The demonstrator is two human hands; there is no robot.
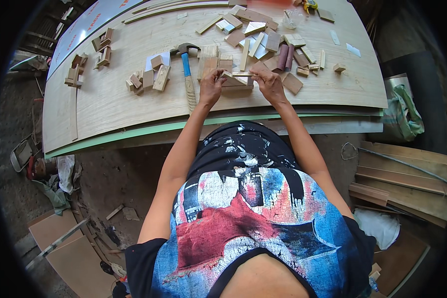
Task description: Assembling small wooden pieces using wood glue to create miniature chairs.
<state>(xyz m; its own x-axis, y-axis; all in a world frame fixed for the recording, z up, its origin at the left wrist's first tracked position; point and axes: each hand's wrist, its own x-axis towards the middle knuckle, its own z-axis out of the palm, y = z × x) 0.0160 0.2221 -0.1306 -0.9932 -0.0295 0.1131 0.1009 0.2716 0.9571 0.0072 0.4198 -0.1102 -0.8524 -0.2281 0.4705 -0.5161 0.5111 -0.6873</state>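
Note:
Near the front edge of the wooden table, both my hands grip a small light wooden piece [241,74] between them, its parts set at an angle. My left hand [211,89] is closed at its left end, fingertips pinched. At the other end my right hand [269,85] pinches it with thumb and fingers. Just below the piece is a wooden block [237,83], partly covered by it. Left of my left hand lies a claw hammer [186,68] with a blue and wooden handle. A stack of light wood blocks [208,59] sits just beyond that hand.
Many wood offcuts [253,29] and two dark red rolls [286,57] lie beyond my right hand. Small block assemblies [76,70] stand at the far left. Long strips [179,11] lie along the back. Boards [407,174] are stacked on the floor at right.

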